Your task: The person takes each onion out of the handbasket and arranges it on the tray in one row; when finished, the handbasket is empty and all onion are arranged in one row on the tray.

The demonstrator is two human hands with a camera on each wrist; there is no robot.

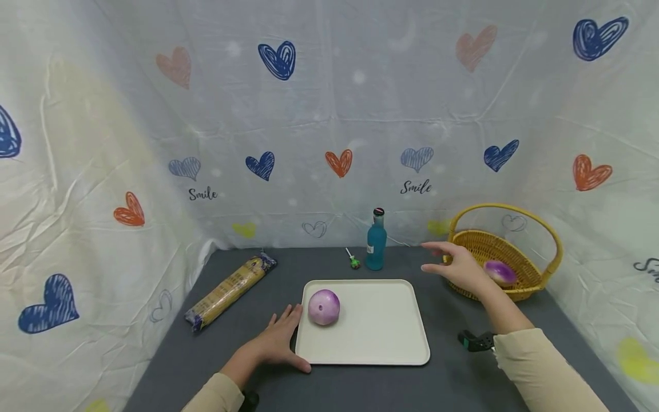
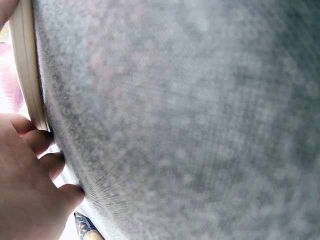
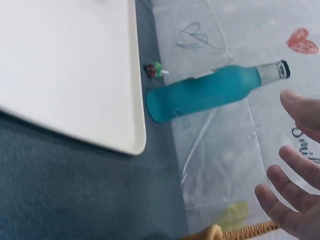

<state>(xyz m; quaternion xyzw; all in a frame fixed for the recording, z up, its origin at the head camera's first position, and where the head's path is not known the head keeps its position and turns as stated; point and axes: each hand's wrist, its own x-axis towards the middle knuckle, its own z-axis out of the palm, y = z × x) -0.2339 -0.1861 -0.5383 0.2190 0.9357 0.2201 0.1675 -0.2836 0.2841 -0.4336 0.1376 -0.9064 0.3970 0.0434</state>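
Left hand [image 1: 275,343] flat against smooth tray [image 1: 381,349]; right hand [image 1: 455,266] spread, seemingly empty, beside woven basket [image 1: 535,274]

Grey table [image 1: 360,383]: tray [image 1: 381,337], bottle [image 1: 376,240], basket [image 1: 507,257].

Blue bottle [image 1: 376,246], lollipop [image 1: 353,261], noodle packet [image 1: 230,290]

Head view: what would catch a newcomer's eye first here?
A purple-and-white onion sits alone on the cream tray at the middle of the grey table, with the left hand flat at the tray's left edge. The open right hand hovers before a yellow wicker basket holding a second onion.
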